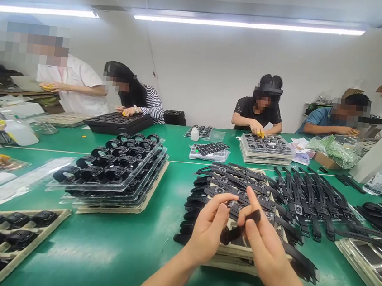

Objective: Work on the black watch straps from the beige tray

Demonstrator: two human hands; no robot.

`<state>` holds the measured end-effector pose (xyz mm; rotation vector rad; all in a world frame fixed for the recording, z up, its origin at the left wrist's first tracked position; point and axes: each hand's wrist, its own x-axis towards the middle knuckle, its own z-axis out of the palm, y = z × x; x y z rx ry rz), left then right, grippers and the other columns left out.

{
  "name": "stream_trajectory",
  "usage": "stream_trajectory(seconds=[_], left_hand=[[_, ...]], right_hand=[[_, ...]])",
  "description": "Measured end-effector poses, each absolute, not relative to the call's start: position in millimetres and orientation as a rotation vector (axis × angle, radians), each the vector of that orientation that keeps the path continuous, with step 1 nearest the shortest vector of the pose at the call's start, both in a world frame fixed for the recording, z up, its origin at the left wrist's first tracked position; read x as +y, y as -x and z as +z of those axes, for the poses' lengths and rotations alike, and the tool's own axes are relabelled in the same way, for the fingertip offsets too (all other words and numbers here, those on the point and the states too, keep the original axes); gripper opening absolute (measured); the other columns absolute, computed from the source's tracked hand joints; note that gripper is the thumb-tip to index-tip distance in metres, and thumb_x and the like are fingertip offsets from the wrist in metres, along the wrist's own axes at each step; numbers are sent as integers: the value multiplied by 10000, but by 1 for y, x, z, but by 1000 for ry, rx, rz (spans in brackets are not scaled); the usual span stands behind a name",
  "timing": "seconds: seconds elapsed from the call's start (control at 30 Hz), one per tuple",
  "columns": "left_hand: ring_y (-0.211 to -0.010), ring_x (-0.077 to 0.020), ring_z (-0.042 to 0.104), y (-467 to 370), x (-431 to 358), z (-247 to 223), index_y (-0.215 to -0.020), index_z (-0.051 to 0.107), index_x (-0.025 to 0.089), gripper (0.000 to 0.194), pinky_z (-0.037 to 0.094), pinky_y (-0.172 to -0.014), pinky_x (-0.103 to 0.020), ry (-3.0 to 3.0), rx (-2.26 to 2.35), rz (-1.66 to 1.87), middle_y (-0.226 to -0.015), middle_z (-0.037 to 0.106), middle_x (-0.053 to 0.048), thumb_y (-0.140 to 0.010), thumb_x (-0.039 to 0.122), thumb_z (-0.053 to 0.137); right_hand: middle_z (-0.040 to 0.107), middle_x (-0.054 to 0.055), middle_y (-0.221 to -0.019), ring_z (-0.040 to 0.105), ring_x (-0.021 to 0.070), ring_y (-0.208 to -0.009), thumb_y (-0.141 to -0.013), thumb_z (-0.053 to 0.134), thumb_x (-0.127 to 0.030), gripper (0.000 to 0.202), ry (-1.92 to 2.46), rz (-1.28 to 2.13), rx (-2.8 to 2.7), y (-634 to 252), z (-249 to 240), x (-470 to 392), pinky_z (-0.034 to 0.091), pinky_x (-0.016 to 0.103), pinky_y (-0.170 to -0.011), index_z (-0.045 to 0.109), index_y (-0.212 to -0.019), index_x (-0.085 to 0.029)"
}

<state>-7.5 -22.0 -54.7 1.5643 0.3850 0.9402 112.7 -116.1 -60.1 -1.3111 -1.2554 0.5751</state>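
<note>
1. Green worktable [131, 255] runs under both forearms at the near edge.
2. Stacked clear trays of black watch cases [113, 171] stand left of centre, well apart from the hands.
3. Pile of black watch straps [274, 192] lies just beyond the hands.
4. Left hand [207, 229]: fingers closed, pinching a small black strap piece [231, 234] at its left end.
5. Right hand [264, 246]: thumb and forefinger closed on the same piece, which is held above the pile's near edge.
6. 4 co-workers sit along the far side.
</note>
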Motion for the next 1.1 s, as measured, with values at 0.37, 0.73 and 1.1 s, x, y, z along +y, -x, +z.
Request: stream_trajectory(seconds=[0.37,0.73,1.1], left_hand=[[-637,20,423,1,-29,-48,-1169,517,151,594,399,-599,-75,-1167,345,951,-743,401,14,-861,658,555],[-944,11,612,-2,-30,-51,-1217,571,194,482,504,-827,-11,-1374,360,1002,-1088,608,-28,-902,558,564],[-1107,-90,624,1,-29,-50,-1237,664,161,620,514,-985,-122,-1411,476,963,-1230,636,-69,-845,637,600]], right_hand=[[618,-36,-986,548,-93,-910,-836,614,-128,325,1246,-497,-1347,-103,-56,-95,485,-2,-817,562,-1149,-199],[648,-38,-1029,568,-62,-971,-790,638,-73,329,1177,-461,-1310,-102,-60,-88,517,68,-864,618,-1098,-189],[657,12,-1092,625,-21,-1048,-786,618,-48,342,1123,-294,-1331,-103,-62,-90,574,107,-935,673,-1097,-179]])
